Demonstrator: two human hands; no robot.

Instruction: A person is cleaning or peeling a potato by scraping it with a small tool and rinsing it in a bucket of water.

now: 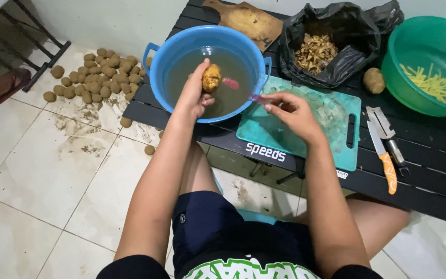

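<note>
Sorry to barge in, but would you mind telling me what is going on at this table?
A seated person holds a potato in the left hand over a blue basin of murky water. The right hand grips a pink-handled tool, apparently a peeler, reaching toward the potato. Peels fill a black bag, cut strips lie in a green bowl, and more potatoes sit heaped on the floor.

Worktop laid out from basin to bowl

On the worktop the basin sits at left, a chopping mat just right of it, a wooden board and bag of peelings behind; a bowl stands far right, a knife before it. Potatoes are heaped on the floor, left.
</note>
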